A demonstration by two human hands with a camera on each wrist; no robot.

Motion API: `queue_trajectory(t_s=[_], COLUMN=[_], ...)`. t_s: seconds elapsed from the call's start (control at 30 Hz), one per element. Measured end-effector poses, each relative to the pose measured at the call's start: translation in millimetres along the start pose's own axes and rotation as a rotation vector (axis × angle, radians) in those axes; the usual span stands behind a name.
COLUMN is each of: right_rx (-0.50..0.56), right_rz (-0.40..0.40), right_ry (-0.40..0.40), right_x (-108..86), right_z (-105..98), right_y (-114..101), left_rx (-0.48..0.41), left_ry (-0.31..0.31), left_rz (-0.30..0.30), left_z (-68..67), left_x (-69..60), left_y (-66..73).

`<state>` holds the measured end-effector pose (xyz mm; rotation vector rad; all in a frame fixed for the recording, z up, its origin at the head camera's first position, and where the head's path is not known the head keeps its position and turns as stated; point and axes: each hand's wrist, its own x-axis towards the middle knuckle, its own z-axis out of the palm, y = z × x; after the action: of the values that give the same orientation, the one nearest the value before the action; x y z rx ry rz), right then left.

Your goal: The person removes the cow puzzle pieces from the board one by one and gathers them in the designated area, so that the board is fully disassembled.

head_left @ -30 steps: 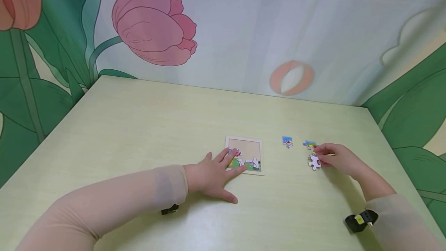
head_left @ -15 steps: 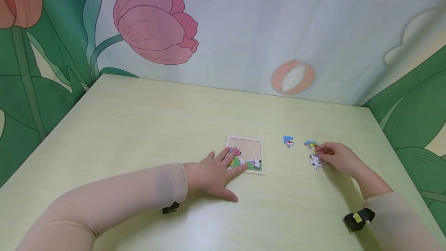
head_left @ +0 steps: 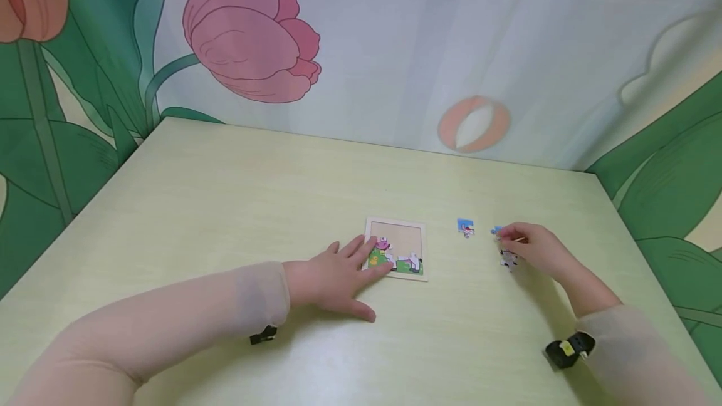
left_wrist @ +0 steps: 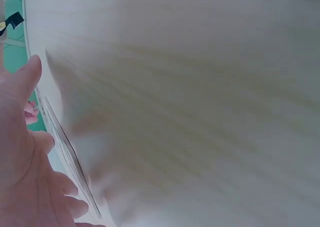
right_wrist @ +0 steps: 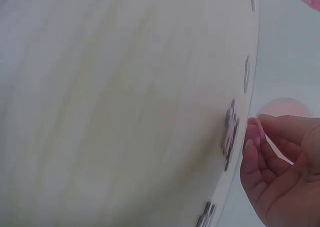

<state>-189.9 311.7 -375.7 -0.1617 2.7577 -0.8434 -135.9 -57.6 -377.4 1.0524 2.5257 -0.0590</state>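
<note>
My left hand [head_left: 338, 277] lies flat with fingers spread, its fingertips over the left side of a small square puzzle frame [head_left: 424, 244]. Inside it, jigsaw pieces [head_left: 410, 263] with green ground and white animal parts fill the lower portion; its upper part shows bare board. My right hand [head_left: 538, 249] is at the loose pieces, thumb and index finger brought together over a blue-edged jigsaw piece [head_left: 496, 230], which they partly cover. Whether they grip it is hidden. Just below the fingertips lies a white jigsaw piece with dark spots [head_left: 509, 259].
Another blue jigsaw piece [head_left: 465, 227] lies between the frame and my right hand. In the right wrist view, one more flat piece [right_wrist: 206, 216] shows near the bottom. A printed curtain [head_left: 383, 67] hangs behind the pale table [head_left: 254, 193].
My right hand has shifted left and slightly away from me, from the spotted piece toward the blue-edged one. My left hand has slid a little left, uncovering more of the pieces in the frame.
</note>
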Motion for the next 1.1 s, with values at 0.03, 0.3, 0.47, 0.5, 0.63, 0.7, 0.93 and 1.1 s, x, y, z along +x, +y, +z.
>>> queue_trajectory(t_s=[0.03, 0.3, 0.47, 0.5, 0.63, 0.7, 0.93, 1.1], right_rx=[0.014, 0.139, 0.208, 0.208, 0.181, 0.168, 0.143, 0.116], right_rz=[-0.002, -0.085, -0.123, -0.136, -0.185, -0.204, -0.205, -0.21], right_ry=[-0.006, -0.087, -0.162, -0.177, -0.219, -0.231, -0.263, -0.281], right_x=[0.9, 12.6, 20.9, 22.6, 28.5, 31.4, 39.4, 43.8], right_z=[2, 25, 43, 46, 60, 65, 78, 84], right_y=[-4, -44, -76, -80, -99, -106, -119, -123], left_rx=[-0.007, -0.014, 0.015, 0.016, 0.004, -0.001, 0.011, 0.021], left_ry=[0.0, -0.017, -0.034, -0.037, -0.052, -0.055, -0.054, -0.047], left_rz=[-0.002, -0.029, -0.045, -0.047, -0.056, -0.057, -0.05, -0.05], left_z=[0.0, 0.2, 1.0, 0.6, -1.0, -1.6, -1.5, 0.7], left_x=[-1.3, -7.2, -5.9, -5.6, -4.6, -4.9, -5.4, -5.1], left_y=[-0.6, -3.1, -2.0, -1.8, -1.2, -1.0, -0.2, -0.9])
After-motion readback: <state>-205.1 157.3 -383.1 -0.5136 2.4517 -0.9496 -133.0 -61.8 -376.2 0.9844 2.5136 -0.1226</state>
